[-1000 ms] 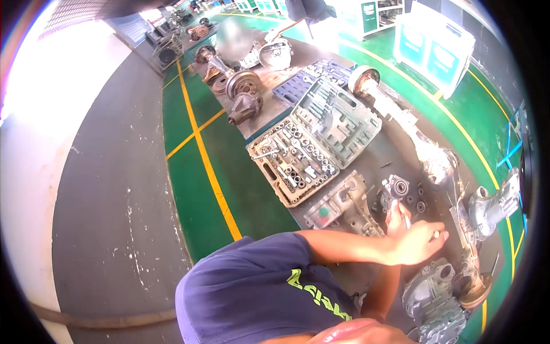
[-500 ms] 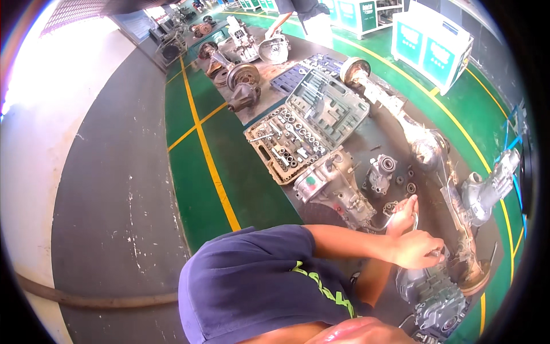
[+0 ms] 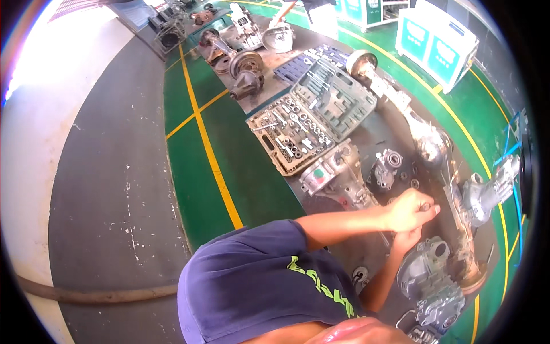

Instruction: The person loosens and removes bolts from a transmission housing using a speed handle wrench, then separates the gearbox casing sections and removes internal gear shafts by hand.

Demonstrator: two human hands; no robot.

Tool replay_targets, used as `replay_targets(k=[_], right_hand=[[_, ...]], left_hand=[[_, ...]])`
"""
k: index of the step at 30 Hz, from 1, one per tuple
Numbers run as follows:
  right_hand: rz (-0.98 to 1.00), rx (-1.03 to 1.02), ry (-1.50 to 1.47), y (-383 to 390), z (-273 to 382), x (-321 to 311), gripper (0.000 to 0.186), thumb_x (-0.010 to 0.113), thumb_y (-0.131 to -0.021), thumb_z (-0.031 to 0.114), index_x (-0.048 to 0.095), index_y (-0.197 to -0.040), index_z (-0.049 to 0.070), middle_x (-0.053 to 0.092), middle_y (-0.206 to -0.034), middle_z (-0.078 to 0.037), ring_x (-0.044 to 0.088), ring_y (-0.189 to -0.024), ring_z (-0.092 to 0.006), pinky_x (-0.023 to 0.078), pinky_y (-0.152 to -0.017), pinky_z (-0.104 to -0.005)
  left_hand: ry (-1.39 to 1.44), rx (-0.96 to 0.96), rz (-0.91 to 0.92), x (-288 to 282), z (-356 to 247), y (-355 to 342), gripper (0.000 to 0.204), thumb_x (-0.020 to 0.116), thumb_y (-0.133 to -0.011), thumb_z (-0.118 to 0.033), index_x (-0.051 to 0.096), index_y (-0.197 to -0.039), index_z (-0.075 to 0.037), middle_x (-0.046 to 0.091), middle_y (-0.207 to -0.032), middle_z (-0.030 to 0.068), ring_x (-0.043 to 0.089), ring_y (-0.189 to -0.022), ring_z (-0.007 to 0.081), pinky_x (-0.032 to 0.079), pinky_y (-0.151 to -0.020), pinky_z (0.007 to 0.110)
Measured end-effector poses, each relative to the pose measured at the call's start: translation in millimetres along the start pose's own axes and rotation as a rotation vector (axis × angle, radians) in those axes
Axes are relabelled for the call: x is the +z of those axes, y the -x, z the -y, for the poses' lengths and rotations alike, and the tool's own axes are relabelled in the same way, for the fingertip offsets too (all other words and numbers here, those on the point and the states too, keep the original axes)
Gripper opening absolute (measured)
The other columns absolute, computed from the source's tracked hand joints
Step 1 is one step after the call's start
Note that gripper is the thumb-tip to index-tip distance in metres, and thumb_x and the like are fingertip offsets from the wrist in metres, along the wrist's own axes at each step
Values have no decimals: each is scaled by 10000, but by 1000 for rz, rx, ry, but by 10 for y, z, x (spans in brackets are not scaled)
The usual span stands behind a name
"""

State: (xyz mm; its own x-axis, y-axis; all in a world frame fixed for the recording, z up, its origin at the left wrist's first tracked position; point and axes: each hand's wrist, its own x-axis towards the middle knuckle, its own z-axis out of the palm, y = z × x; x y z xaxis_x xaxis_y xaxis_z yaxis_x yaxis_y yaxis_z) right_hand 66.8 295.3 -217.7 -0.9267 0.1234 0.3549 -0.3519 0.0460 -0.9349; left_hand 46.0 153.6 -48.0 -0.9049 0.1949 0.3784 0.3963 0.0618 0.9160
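Note:
My left hand [image 3: 408, 211] is closed around a small metal piece, and its round end [image 3: 424, 206] shows between thumb and fingers. Right below it is my right hand [image 3: 407, 237], partly covered by the left, with its fingers hidden. Beside the hands stands a large grey gearbox [image 3: 432, 281] on the bench. On the other side lies a silver bell-shaped housing [image 3: 344, 178] with green and red marks. A small metal unit with a bearing [image 3: 388, 166] sits just beyond the hands, near a loose ring [image 3: 415, 183].
An open socket set case [image 3: 292, 135] lies farther along the bench. A long rusty axle [image 3: 427, 143] runs along the right edge, with a grey metal casing [image 3: 487, 195] outside it. Another axle part [image 3: 246, 74] and white-green cabinets [image 3: 436, 46] stand farther back.
My left hand has moved away from the gearbox, up and over my right hand, still holding the small metal piece. My right hand has shifted down, closer to the gearbox.

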Motion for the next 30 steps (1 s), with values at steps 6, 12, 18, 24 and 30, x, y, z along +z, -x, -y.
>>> replay_targets(k=[6,12,18,24,30], right_hand=[[-72,-24,-93,-336,697,221,302,672,-896,233,628,-1032,-33,598,-831,12,538,-750,-87,430,-631,-251],[264,169,-491,-633,1016,53,312,626,-974,238,521,-732,71,422,-616,51,348,-527,-30,272,-483,-226],[13,107,-249,-523,665,174,338,594,-1012,230,593,-743,26,450,-612,36,362,-523,-45,263,-485,-225],[-210,98,-127,-354,468,154,432,693,-956,281,555,-616,52,438,-574,92,350,-545,-8,263,-483,-221],[-265,88,-144,-288,625,151,465,685,-961,249,489,-587,53,420,-566,85,342,-544,-13,260,-484,-224]], left_hand=[[-22,2,-15,-221,-596,-194,335,619,-950,-265,614,-718,-23,562,-603,115,560,-577,167,453,-539,367],[147,27,191,-158,-521,-730,509,509,-1036,-300,528,-582,-70,440,-514,-59,353,-488,44,274,-458,288],[157,20,192,-84,-195,-654,518,500,-1040,-308,458,-575,-84,413,-524,-58,340,-500,43,262,-459,277],[130,181,168,97,-23,-593,484,512,-1025,-265,455,-600,-40,420,-548,-28,370,-537,70,314,-493,296],[99,45,217,107,-73,-523,438,509,-1012,-223,454,-625,-27,411,-562,-28,372,-565,66,311,-508,293]])
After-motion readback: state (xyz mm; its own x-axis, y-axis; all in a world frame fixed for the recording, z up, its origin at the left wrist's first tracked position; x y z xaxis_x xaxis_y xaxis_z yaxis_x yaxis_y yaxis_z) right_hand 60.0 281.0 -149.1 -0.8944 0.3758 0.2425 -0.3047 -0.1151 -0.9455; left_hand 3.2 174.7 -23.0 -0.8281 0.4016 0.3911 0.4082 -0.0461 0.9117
